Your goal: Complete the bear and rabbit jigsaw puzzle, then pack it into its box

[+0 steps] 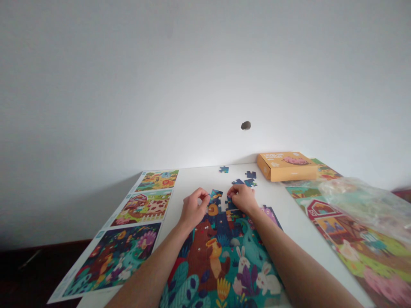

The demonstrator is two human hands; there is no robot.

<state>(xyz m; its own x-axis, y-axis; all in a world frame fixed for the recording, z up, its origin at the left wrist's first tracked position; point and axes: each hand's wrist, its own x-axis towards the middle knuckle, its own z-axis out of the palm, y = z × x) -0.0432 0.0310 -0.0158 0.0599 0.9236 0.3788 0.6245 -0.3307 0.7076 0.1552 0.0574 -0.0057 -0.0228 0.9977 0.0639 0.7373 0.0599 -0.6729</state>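
Jigsaw puzzle (224, 244) partly under curled left hand (193, 208) and right hand (242, 199), any grip on pieces (215, 193) unclear

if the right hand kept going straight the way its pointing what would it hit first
Probably the loose dark blue puzzle piece just ahead of the right hand, on the white table. Depth is hard to judge here, so it might pass just beside it.

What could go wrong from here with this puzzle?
The left hand and right hand are working at the top of the assembled jigsaw, so a slip could knock joined pieces apart. A loose piece lies close to the table's far edge and might get pushed off.
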